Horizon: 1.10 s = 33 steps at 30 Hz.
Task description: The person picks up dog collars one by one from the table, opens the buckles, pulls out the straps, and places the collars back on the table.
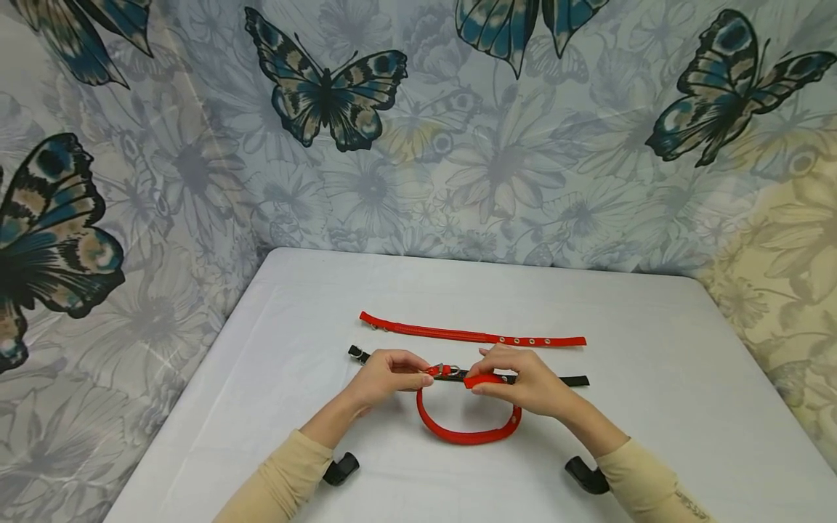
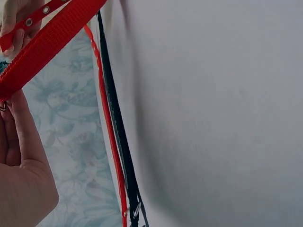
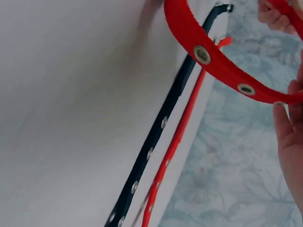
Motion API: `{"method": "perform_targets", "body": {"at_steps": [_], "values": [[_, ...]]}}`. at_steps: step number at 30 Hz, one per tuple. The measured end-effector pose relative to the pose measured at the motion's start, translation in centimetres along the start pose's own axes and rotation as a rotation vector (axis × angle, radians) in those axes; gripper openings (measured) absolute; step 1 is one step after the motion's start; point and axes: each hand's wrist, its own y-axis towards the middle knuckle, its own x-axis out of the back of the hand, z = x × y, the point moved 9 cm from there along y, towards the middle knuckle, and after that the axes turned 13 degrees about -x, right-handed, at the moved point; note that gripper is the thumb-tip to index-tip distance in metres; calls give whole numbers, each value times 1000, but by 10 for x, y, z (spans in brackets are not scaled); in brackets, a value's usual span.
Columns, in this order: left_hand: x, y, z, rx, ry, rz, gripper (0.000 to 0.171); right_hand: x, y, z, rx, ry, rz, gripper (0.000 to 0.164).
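Both hands hold up a red collar (image 1: 467, 437) with metal eyelets, its middle hanging in a loop towards me. My left hand (image 1: 391, 376) pinches the end with the buckle (image 1: 445, 370). The opposite end, with eyelets (image 3: 246, 89), is held between the thumb and fingers of my right hand (image 1: 526, 379). A gap separates the two ends. Just behind the hands, a black collar (image 1: 575, 380) lies on the table, partly covered by them. Farther back lies a second red collar (image 1: 438, 333), stretched out with its eyelets to the right.
A white cloth covers the table (image 1: 314, 290). Behind and beside it hangs fabric (image 1: 510, 167) printed with butterflies and flowers. Dark curved pieces (image 1: 341, 469) show next to both forearms.
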Motion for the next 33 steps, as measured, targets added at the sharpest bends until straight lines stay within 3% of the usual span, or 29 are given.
{"method": "perform_targets", "body": {"at_steps": [7,14,17,23,27,33], "values": [[17,-5,-6,-28,3,-57,29,26,-11,-14,-106,-17,-96,29],[29,-12,-27,-206,250,-49,37,57,-37,-19,-110,-45,-204,36],[34,-17,-30,-237,289,-64,32,68,-50,-24,-133,-6,-231,36],[43,-31,-24,-215,301,-114,23,77,-79,-38,-203,33,-204,30],[51,-39,-21,-200,467,-121,24,76,-97,-54,-298,-21,-144,24],[55,-48,-21,-254,677,-37,26,72,-120,-76,-352,-203,-147,28]]}}
